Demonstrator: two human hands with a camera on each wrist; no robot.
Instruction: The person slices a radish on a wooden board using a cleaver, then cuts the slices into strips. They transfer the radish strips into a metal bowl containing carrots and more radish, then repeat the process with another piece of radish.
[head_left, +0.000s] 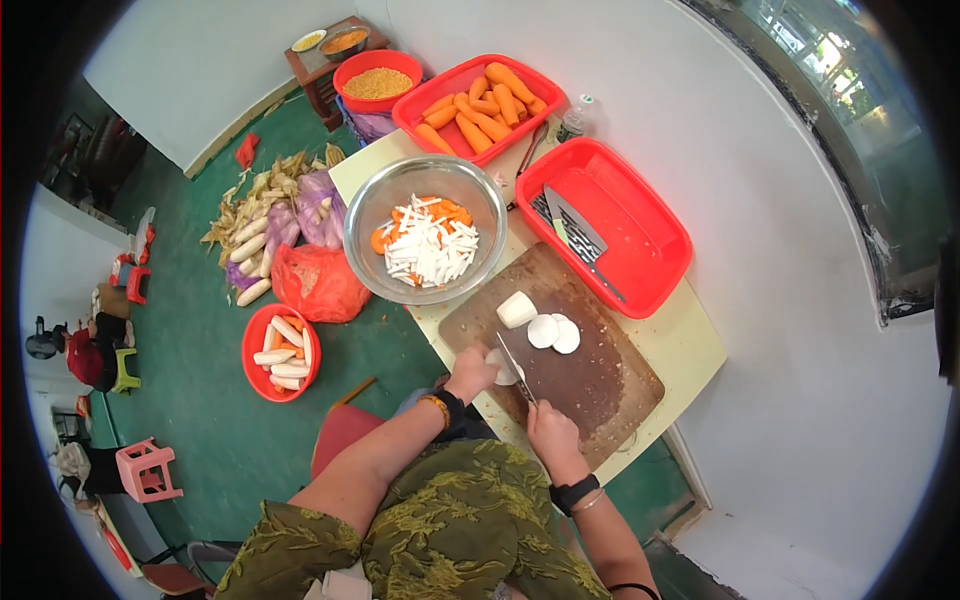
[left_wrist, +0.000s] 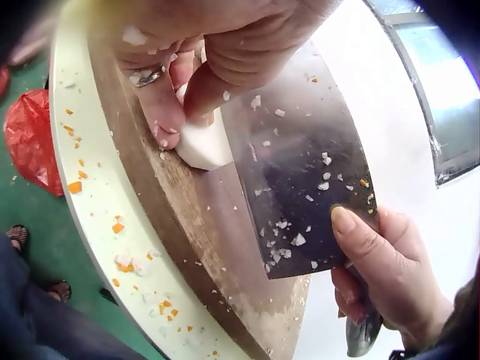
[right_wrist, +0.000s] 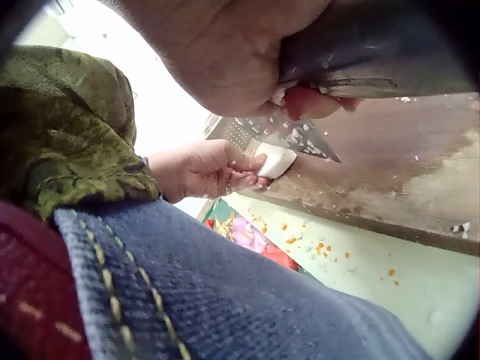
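On the wooden cutting board (head_left: pixel 610 385), my left hand (head_left: pixel 472 373) holds a piece of white radish (left_wrist: pixel 204 146) between thumb and fingers near the left edge. My right hand (head_left: pixel 553 434) grips the handle of a broad cleaver (left_wrist: pixel 304 165), its thumb against the blade. The blade stands beside the radish piece, its face dotted with white and orange bits. Farther up the board lie a thick radish chunk (head_left: pixel 516 310) and a few round radish slices (head_left: pixel 566 337).
Beyond the board are a metal bowl (head_left: pixel 355 235) of white and orange strips, a red basin (head_left: pixel 405 112) of carrots and another red basin (head_left: pixel 640 215) holding a knife and a grater. A red bucket (head_left: pixel 250 365) of radishes and carrots stands on the floor at left.
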